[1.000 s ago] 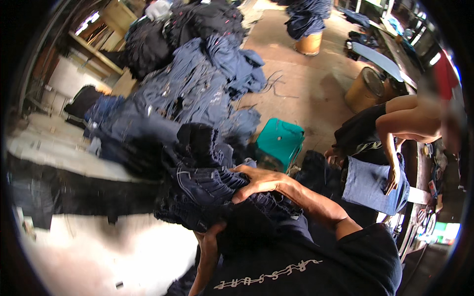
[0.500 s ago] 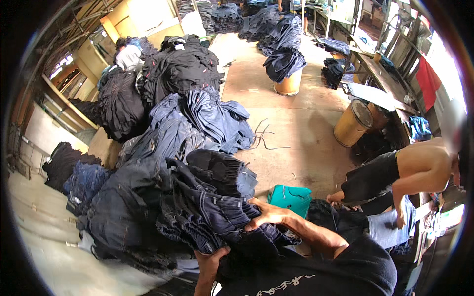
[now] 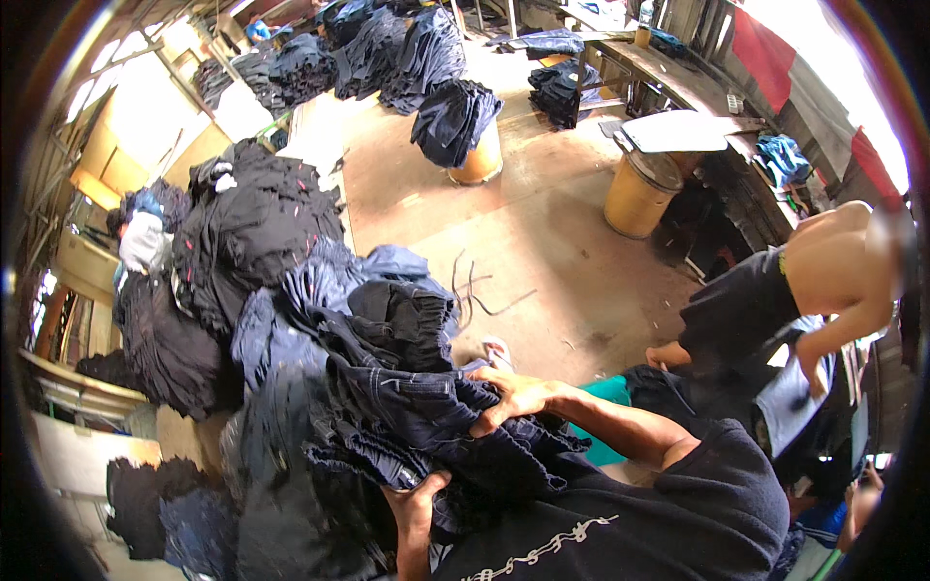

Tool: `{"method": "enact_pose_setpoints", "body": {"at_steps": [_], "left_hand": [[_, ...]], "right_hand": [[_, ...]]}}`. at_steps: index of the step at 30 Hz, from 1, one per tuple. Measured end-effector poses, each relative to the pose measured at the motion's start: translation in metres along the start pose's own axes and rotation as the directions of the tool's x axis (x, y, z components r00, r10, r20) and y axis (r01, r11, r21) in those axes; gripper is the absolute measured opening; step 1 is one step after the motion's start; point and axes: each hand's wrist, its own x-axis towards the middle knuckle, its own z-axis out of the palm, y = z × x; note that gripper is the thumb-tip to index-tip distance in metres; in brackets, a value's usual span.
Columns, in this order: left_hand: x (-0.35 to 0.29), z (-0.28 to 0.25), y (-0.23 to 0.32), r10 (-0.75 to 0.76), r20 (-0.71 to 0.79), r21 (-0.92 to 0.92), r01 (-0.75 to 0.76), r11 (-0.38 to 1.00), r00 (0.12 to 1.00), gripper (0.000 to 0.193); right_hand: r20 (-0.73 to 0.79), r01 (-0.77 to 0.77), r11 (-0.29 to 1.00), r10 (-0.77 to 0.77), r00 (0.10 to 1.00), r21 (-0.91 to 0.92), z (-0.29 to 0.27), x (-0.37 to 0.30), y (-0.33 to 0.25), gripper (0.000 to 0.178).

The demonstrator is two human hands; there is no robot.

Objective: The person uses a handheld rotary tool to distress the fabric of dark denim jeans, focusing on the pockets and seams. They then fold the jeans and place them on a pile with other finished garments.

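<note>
A thick bundle of folded dark denim garments with pale stitching and frayed edges is held against my front. My right hand grips its right side, thumb and fingers curled over the cloth. Below it, my left hand clasps the lower edge with the thumb showing; its other fingers are hidden by the cloth. On the bundle's far side sits a rolled black garment. Just beyond lie heaped blue denim garments, and a large dark cloth heap is beside my left arm.
Black garment piles stand to the left. A teal plastic piece lies by my right forearm. Ahead are a yellow drum and a denim-topped drum. A bent-over person handles denim at right. Loose strips lie on the floor.
My view has swung to the right, so the piles and drums sit further left. The bundle stays in both hands, and a foot in a sandal now shows beyond it.
</note>
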Motion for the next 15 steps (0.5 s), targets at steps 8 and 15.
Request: {"method": "enact_pose_setpoints", "body": {"at_steps": [8,15], "left_hand": [[0.248,0.079,0.104,0.148,0.011,-0.013,-0.148,0.989,0.989,0.084],[0.451,0.135,0.202,0.099,0.15,-0.062,-0.091,0.994,0.984,0.079]], "right_hand": [[-0.092,-0.019,0.984,0.003,0.996,-0.177,-0.207,0.16,-0.085,0.119],[-0.21,0.052,0.997,-0.064,0.976,-0.06,-0.358,0.282,-0.115,0.108]]}}
